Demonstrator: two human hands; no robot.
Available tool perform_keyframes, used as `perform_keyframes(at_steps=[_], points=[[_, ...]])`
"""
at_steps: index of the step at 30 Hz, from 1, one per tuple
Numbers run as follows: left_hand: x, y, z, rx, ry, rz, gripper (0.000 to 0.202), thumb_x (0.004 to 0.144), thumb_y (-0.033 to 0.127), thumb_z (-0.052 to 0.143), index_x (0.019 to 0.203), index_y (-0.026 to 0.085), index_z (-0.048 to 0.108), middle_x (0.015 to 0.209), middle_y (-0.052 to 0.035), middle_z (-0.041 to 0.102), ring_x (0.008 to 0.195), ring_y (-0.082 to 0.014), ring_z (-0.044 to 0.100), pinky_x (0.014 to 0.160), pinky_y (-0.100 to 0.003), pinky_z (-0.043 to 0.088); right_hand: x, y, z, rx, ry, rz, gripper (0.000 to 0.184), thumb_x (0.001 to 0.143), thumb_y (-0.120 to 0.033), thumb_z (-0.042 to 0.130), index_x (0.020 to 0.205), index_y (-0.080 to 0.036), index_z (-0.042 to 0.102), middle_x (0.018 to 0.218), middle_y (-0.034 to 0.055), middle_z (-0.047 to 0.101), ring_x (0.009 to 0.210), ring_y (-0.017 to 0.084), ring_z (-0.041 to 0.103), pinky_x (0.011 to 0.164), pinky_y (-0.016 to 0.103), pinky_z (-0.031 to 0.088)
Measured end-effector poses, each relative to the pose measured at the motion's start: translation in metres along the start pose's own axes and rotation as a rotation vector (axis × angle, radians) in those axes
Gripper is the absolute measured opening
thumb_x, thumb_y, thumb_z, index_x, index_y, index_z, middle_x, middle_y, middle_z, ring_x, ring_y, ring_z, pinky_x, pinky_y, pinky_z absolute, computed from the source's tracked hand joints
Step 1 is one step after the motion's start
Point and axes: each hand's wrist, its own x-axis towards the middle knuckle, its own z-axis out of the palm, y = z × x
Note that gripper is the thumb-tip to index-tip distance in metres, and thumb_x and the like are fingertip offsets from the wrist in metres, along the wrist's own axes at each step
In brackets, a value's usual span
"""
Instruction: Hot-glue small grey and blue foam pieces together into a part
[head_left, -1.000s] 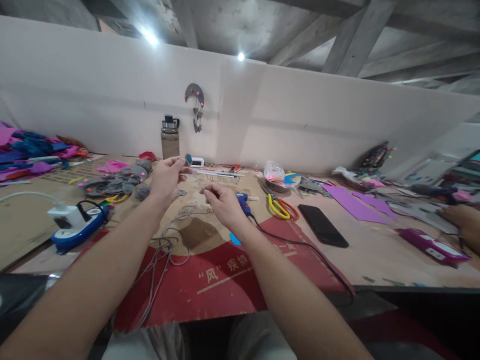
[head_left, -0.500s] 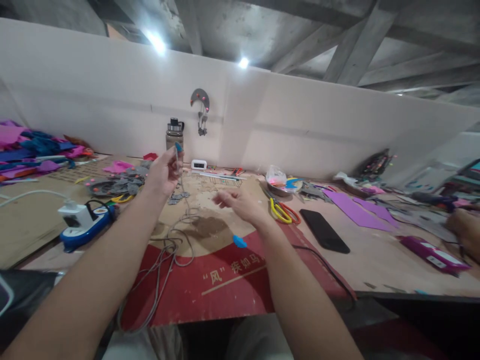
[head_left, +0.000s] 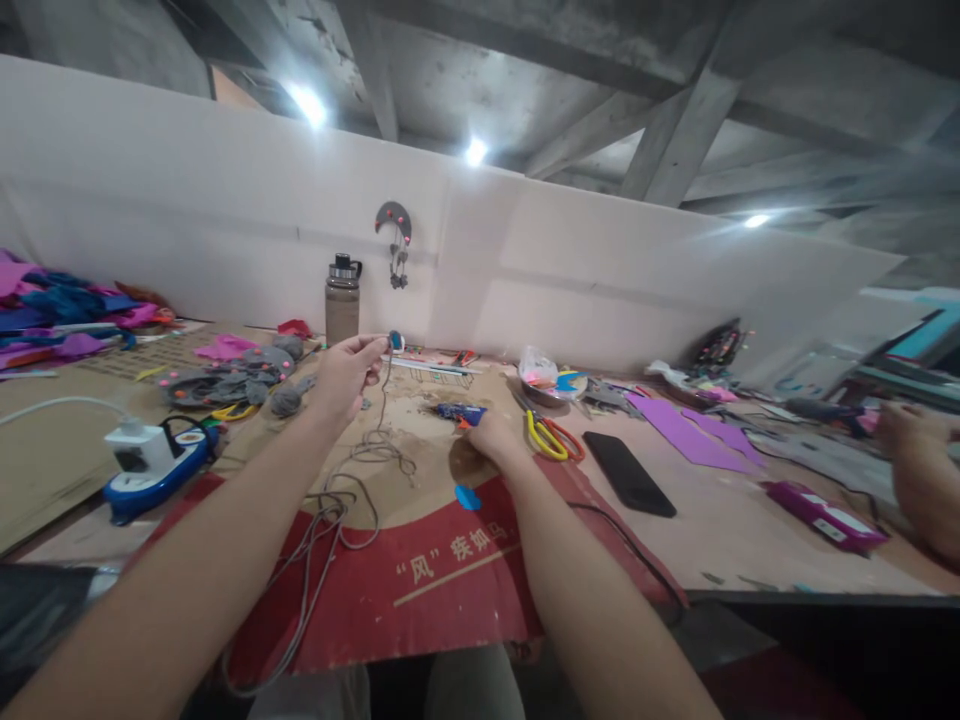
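Observation:
My left hand [head_left: 351, 378] is raised over the table, thumb and finger pinched on a small blue felt piece [head_left: 395, 341]. From it a grey cord [head_left: 385, 385] hangs down to loose coils on the cardboard. Lower and to the right, my right hand [head_left: 491, 437] is closed around a dark blue glue gun [head_left: 457, 411] with an orange part; its grip is hidden by the fingers. A bright blue cut-out [head_left: 467, 497] lies on the red part of the cardboard, close to my right wrist.
Yellow and orange-handled scissors [head_left: 551, 437] and a black phone [head_left: 628, 472] lie right of my hand. Grey felt pieces [head_left: 225, 378] and a blue power strip [head_left: 161, 470] are at left. A bottle [head_left: 343, 305] stands behind. Another person's hand [head_left: 919, 440] is at far right.
My right hand has lowered and closed on the glue gun, which now shows. My left hand has moved right and down with the blue piece and cord. The view has shifted slightly.

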Motion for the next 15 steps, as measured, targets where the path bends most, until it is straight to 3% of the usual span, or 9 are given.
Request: perform_keyframes(at_steps=[4, 7, 11, 15], points=[[0.0, -0.002, -0.001, 0.016, 0.045, -0.005, 0.023, 0.058, 0.028, 0.072, 0.07, 0.011, 0.062, 0.053, 0.003, 0.049, 0.043, -0.0025, 0.037, 0.037, -0.016, 0.023, 0.001, -0.008, -0.009, 0.135, 0.036, 0.056, 0.027, 0.07, -0.025, 0.051, 0.093, -0.015, 0.06, 0.082, 0.0095, 0.066, 0.071, 0.02, 0.063, 0.058, 0.025, 0.046], [0.001, -0.003, -0.003, 0.026, 0.084, -0.012, 0.024, 0.057, 0.028, 0.073, 0.07, 0.011, 0.062, 0.055, 0.0025, 0.05, 0.042, -0.0022, 0.037, 0.037, -0.016, 0.023, -0.009, -0.023, -0.022, 0.401, 0.153, 0.005, 0.031, 0.072, -0.027, 0.046, 0.1, -0.017, 0.054, 0.082, 0.0051, 0.064, 0.069, 0.017, 0.061, 0.06, 0.025, 0.046], [0.005, -0.008, -0.007, 0.017, 0.12, -0.043, 0.024, 0.058, 0.027, 0.072, 0.071, 0.011, 0.062, 0.053, 0.0033, 0.048, 0.041, -0.0023, 0.035, 0.037, -0.017, 0.022, -0.032, -0.044, -0.036, 0.839, 0.237, -0.193, 0.027, 0.073, -0.028, 0.047, 0.098, -0.018, 0.05, 0.083, 0.0028, 0.062, 0.061, 0.014, 0.058, 0.058, 0.026, 0.047], [0.008, -0.013, -0.01, 0.018, 0.124, -0.086, 0.021, 0.06, 0.027, 0.071, 0.069, 0.011, 0.062, 0.049, 0.0039, 0.045, 0.039, -0.0025, 0.034, 0.036, -0.017, 0.021, -0.043, -0.053, -0.034, 1.008, 0.149, -0.415, 0.025, 0.076, -0.027, 0.047, 0.1, -0.021, 0.049, 0.095, 0.0023, 0.061, 0.062, 0.012, 0.055, 0.056, 0.026, 0.047]])
